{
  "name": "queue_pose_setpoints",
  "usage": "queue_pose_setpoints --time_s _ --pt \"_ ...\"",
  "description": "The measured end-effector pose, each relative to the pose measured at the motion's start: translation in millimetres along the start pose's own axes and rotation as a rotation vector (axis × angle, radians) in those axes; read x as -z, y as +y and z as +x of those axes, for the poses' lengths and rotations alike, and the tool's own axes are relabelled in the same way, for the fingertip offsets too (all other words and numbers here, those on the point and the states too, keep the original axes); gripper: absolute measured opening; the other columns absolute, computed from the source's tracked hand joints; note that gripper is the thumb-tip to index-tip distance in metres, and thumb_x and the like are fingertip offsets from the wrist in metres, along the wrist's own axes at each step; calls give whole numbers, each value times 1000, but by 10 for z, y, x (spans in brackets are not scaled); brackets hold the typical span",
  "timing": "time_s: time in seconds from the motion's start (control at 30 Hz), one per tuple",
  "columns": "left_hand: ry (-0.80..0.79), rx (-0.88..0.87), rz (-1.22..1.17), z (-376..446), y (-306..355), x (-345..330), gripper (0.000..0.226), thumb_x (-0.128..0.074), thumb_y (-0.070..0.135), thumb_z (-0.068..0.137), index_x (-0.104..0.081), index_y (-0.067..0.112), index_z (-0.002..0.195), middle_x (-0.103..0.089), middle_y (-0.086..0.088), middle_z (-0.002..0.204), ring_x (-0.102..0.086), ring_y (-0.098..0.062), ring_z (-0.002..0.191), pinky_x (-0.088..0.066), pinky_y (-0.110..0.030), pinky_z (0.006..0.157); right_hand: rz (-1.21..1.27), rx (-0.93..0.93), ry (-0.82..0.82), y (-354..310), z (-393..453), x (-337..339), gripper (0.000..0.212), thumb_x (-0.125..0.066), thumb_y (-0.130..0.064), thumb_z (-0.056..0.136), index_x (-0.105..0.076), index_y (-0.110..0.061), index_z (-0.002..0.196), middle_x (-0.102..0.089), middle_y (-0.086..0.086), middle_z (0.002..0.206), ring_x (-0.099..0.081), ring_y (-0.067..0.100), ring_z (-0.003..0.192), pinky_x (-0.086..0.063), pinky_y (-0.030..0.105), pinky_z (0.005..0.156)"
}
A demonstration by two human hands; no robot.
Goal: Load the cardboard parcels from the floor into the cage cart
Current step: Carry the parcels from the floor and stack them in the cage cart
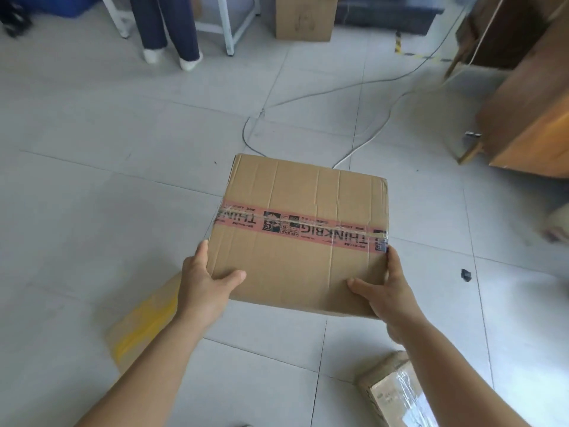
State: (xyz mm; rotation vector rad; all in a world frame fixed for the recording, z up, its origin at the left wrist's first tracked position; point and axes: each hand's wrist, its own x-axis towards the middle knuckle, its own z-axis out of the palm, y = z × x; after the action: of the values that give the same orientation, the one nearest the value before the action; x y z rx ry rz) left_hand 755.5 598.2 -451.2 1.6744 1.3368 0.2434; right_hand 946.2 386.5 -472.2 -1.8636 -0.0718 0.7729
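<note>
I hold a brown cardboard parcel (301, 192) with a red printed tape band across its top, lifted above the tiled floor. My left hand (204, 283) grips its near left corner, thumb on top. At the near right corner, my right hand (389, 292) grips it the same way. A parcel with yellow tape (144, 322) lies on the floor under my left forearm. Another taped parcel (397, 392) lies at the bottom right beside my right forearm. No cage cart is in view.
A grey cable (363, 140) snakes over the floor beyond the parcel. Wooden furniture (529, 118) stands at the right. A tall cardboard box (304, 20) and a white metal frame (231, 26) stand at the back, beside a person's legs (166, 29).
</note>
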Motion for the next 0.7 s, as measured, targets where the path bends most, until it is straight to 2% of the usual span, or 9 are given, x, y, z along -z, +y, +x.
queue_pose_setpoints --time_s 0.07,0.13,0.23,0.37,0.43,0.5,0.57,0.63,0.7 --pt "55 -1 -38 -168 179 272 92 -74 22 82 -17 26 154 -30 4 144 -39 -15 128 -36 -18 85 5 38 -42 -321 -133 -74 78 -80 -2 74 -40 -46 125 -60 -6 119 -61 21 105 -57 34 72" --pt "119 4 -64 -337 311 541 92 -75 22 81 -18 26 154 -30 0 146 -38 -18 132 -32 -23 92 -5 70 -85 -576 -252 -138 82 -81 -5 73 -38 -45 131 -57 -6 125 -59 21 109 -57 40 81" --pt "210 26 -105 -648 478 933 92 -75 22 81 -18 27 154 -30 -1 146 -38 -20 133 -33 -27 94 -17 133 -170 -976 -493 -233 79 -79 -3 75 -39 -46 128 -57 -9 122 -57 21 111 -54 38 85" --pt "339 53 -160 -1172 577 1383 93 -75 24 82 -17 28 154 -28 -1 148 -38 -21 134 -37 -32 99 -62 199 -300 -1421 -800 -361 90 -78 -4 75 -32 -43 141 -52 -6 128 -53 21 115 -52 43 91" --pt "412 72 -184 -1474 576 1586 92 -75 24 82 -17 27 154 -28 -1 150 -38 -22 134 -37 -33 99 -99 242 -373 -1638 -988 -445 87 -76 -2 76 -32 -43 139 -53 -6 128 -54 21 113 -52 39 85" --pt "484 93 -223 -1778 548 1770 93 -75 23 82 -17 26 154 -28 -2 151 -39 -23 135 -38 -33 98 -142 283 -445 -1862 -1221 -533 82 -74 -3 76 -34 -44 135 -54 -7 122 -55 17 106 -49 29 73" --pt "548 126 -270 -2103 496 1955 95 -77 22 80 -17 26 154 -29 -1 151 -38 -22 136 -37 -35 103 -180 327 -508 -2037 -1475 -638 76 -73 -3 77 -35 -43 130 -54 -8 115 -55 11 96 -44 22 62" --pt "608 150 -309 -2422 416 2148 96 -79 28 75 -23 29 152 -37 1 147 -43 -22 134 -38 -40 108 -221 369 -581 -2175 -1729 -770 75 -73 -3 78 -36 -39 132 -54 -6 119 -54 14 98 -42 21 60" --pt "676 164 -324 -2707 229 2329 95 -80 42 61 -35 34 144 -50 1 135 -54 -21 122 -46 -45 103 -252 402 -661 -2281 -2011 -915 75 -72 -2 79 -36 -37 135 -55 -5 120 -54 15 99 -41 20 60"
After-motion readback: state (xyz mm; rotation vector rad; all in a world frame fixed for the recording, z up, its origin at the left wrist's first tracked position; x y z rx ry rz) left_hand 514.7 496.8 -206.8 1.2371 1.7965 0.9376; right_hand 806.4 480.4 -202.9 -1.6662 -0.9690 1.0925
